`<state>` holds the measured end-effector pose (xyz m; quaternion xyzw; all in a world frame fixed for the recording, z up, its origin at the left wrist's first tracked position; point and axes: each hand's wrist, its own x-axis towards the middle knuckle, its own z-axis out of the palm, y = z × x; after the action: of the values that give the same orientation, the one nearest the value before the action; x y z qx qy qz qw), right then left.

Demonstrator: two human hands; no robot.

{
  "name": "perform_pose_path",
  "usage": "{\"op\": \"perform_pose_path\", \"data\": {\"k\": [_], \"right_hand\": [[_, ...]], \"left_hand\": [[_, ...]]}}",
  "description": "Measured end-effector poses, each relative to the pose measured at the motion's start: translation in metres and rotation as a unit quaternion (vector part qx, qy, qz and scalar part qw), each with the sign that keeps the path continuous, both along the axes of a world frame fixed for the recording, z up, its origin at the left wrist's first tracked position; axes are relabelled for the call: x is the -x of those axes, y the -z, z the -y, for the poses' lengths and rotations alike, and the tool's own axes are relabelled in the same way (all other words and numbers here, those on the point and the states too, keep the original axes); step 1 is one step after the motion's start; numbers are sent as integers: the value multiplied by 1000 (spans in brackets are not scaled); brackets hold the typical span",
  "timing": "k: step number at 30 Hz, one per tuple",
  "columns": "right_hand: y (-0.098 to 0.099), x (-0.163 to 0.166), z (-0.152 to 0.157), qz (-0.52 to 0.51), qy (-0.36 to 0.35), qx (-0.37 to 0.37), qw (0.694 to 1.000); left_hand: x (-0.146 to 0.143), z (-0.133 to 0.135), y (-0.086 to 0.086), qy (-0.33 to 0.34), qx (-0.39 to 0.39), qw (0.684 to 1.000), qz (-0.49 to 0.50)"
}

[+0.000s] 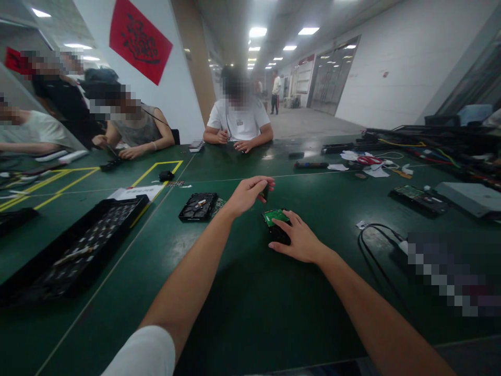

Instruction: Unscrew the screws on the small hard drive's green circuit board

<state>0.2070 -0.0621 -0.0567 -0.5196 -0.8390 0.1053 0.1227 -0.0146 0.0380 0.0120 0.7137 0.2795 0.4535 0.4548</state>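
A small hard drive with a green circuit board lies on the green table in front of me. My right hand rests on its near side, fingers curled over its edge, holding it down. My left hand hovers just above and behind the drive, fingers pinched on a small dark object I cannot make out. A second, black hard drive lies to the left of my left hand.
A long black tray of parts sits at the left. A black cable loops at the right, with more drives and tools beyond. People sit across the table and at the far left.
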Motion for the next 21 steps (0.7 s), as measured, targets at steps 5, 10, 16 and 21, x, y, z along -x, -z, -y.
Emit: {"op": "perform_pose_path", "data": {"k": [5,10,16,21], "right_hand": [[-1,0,0,-1,-1,5,1000],[0,0,-1,-1,-2,3,1000],[1,0,-1,-2,-5,-5,1000],[3,-1,-2,-3,-4,-10,1000]], "left_hand": [[-1,1,1,-44,-14,999,-3],[-5,2,2,-38,12,998,39],[0,0,0,-9,76,996,54],[0,2,-2,9,115,990,81]]}}
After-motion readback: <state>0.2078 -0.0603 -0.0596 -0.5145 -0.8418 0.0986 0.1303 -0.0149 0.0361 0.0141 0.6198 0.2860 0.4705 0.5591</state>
